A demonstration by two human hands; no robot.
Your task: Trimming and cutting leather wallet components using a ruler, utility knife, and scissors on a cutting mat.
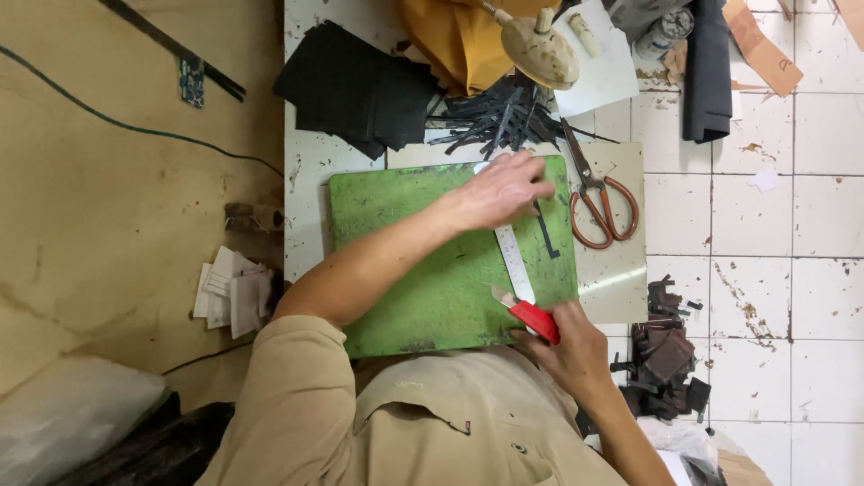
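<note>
Left hand [500,191] pressed flat on the ruler [514,261], right hand [571,346] gripping the red knife [531,315]: a slip could nick those fingers.

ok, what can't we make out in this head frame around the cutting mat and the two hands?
- Head view: the ruler top end is hidden under the left hand.
- The cutter blade tip is too small to tell whether it touches the green mat.
- The cutter handle is covered by the right hand.
- The mat's near edge is hidden by the person's shirt.
- The dark strip being cut is partly under the left fingers.
</note>
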